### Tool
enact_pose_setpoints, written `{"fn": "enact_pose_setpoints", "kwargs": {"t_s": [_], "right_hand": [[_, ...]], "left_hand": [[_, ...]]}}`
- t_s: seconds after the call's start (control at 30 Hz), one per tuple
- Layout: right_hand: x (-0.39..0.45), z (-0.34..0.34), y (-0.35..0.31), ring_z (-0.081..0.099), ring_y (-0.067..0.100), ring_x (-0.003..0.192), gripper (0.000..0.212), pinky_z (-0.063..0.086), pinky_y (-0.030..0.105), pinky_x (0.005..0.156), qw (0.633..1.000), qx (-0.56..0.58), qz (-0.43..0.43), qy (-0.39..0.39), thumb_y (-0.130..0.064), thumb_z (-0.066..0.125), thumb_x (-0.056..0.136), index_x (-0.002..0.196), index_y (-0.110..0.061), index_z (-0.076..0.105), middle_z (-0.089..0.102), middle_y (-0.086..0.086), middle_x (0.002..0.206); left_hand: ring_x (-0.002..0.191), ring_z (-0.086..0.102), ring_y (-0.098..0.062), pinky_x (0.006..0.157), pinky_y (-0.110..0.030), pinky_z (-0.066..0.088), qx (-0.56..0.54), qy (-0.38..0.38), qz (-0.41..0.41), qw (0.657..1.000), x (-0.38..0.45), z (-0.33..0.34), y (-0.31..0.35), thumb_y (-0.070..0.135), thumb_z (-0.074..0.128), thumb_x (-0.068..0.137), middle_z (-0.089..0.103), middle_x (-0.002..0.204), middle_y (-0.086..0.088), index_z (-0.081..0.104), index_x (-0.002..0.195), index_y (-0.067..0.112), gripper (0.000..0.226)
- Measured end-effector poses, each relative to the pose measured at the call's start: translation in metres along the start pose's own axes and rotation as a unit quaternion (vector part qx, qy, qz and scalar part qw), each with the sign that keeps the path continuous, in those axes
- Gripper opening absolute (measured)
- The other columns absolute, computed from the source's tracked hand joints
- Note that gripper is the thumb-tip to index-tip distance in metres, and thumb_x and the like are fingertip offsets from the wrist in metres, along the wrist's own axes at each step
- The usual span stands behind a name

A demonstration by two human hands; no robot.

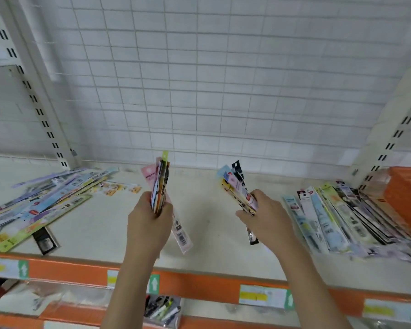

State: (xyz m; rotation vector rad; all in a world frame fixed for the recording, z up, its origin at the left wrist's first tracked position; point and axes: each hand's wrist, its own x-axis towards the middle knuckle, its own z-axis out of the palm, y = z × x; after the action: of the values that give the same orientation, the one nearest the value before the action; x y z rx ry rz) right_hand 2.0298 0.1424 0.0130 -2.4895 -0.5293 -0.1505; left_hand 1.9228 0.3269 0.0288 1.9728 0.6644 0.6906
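Note:
My left hand grips a bundle of long narrow packaged items, held upright above the cream shelf; a pink pack hangs down from the bundle below the hand. My right hand grips a second bundle of similar packs, tilted to the upper left, with a black pack end showing under the wrist. Both bundles are held apart over the middle of the shelf.
A loose pile of long packs lies at the shelf's left, another stack at the right beside an orange box. A white wire grid backs the shelf. The orange front rail carries price labels; more goods sit below.

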Motion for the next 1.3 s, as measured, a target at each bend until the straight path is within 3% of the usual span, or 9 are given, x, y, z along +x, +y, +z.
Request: {"fn": "enact_pose_setpoints", "kwargs": {"t_s": [0.13,0.3,0.4,0.6,0.8,1.03,1.1,1.17,1.3], "right_hand": [[0.009,0.002,-0.005,0.057,0.02,0.077,0.043,0.046,0.031,0.063,0.995,0.09,-0.027,0.026,-0.017,0.055,0.09,0.129,-0.018,0.038,0.055,-0.008,0.095],[0.023,0.007,-0.011,0.049,0.008,0.059,0.011,0.034,0.014,0.048,0.985,0.158,-0.029,0.065,-0.011,0.053,0.09,0.094,-0.018,0.046,0.049,-0.012,0.068],[0.028,0.012,-0.016,0.048,0.004,0.047,0.018,0.036,0.008,0.041,0.968,0.226,-0.019,0.108,-0.01,0.058,0.09,0.083,-0.017,0.044,0.047,-0.008,0.062],[0.037,0.043,-0.005,0.053,0.017,0.06,0.02,0.04,0.014,0.052,0.938,0.309,0.079,0.137,-0.012,0.067,0.084,0.089,-0.005,0.049,0.057,0.0,0.069],[0.042,0.05,0.012,0.043,0.016,0.055,0.016,0.035,0.013,0.045,0.932,0.31,0.135,0.131,-0.01,0.063,0.082,0.081,-0.005,0.047,0.048,0.0,0.064],[0.041,0.029,0.028,0.054,0.02,0.059,0.012,0.045,0.018,0.054,0.927,0.31,0.042,0.207,-0.004,0.059,0.088,0.085,-0.013,0.052,0.06,0.008,0.071],[0.044,0.027,0.038,0.06,0.012,0.062,0.017,0.049,0.022,0.054,0.947,0.261,0.016,0.187,-0.005,0.058,0.088,0.093,-0.02,0.052,0.067,0.002,0.08],[0.046,0.029,0.045,0.057,-0.002,0.059,0.02,0.04,0.008,0.051,0.958,0.236,0.006,0.162,-0.005,0.059,0.087,0.103,-0.016,0.054,0.064,-0.008,0.077],[0.049,0.025,0.052,0.052,-0.001,0.053,0.017,0.036,0.007,0.044,0.951,0.287,0.049,0.101,-0.011,0.063,0.086,0.092,-0.016,0.049,0.051,-0.011,0.065]], "left_hand": [[0.049,0.034,-0.018,0.047,-0.029,0.026,-0.016,0.01,-0.004,1.0,0.007,0.004,0.0,0.009,0.047,0.09,0.04,0.057,-0.003,0.036,0.067,0.013,0.026],[0.068,0.048,-0.025,0.054,-0.031,0.037,-0.051,0.003,0.01,0.999,0.021,0.006,-0.001,0.01,0.048,0.09,0.063,0.091,-0.024,0.05,0.095,-0.002,0.013],[0.062,0.046,-0.024,0.051,-0.029,0.037,-0.061,0.005,0.018,0.998,0.032,0.007,-0.002,0.007,0.047,0.09,0.059,0.087,-0.025,0.046,0.095,0.001,0.008],[0.077,0.059,-0.038,0.056,-0.027,0.042,-0.096,0.012,0.057,0.994,0.049,0.016,-0.011,0.013,0.052,0.092,0.058,0.087,-0.021,0.037,0.079,0.026,0.023],[0.057,0.045,-0.015,0.051,-0.02,0.04,-0.138,0.015,0.031,0.99,0.048,0.043,-0.013,0.013,0.059,0.089,0.047,0.066,0.001,0.038,0.077,0.026,0.028],[0.06,0.059,-0.026,0.05,-0.033,0.046,-0.109,0.025,-0.023,0.994,0.045,0.066,-0.025,0.014,0.058,0.088,0.062,0.075,-0.013,0.044,0.077,0.025,0.021],[0.069,0.064,-0.024,0.057,-0.038,0.049,-0.108,0.038,-0.023,0.993,0.044,0.07,-0.021,0.012,0.055,0.09,0.063,0.076,-0.008,0.047,0.085,0.02,0.013],[0.075,0.067,-0.02,0.062,-0.042,0.05,-0.111,0.052,-0.025,0.992,0.04,0.076,-0.015,0.013,0.054,0.091,0.063,0.079,-0.007,0.047,0.095,0.016,0.009],[0.078,0.066,-0.023,0.065,-0.044,0.05,-0.109,0.062,-0.038,0.991,0.028,0.096,-0.001,0.014,0.054,0.091,0.062,0.083,-0.005,0.047,0.095,0.02,0.011]]}}
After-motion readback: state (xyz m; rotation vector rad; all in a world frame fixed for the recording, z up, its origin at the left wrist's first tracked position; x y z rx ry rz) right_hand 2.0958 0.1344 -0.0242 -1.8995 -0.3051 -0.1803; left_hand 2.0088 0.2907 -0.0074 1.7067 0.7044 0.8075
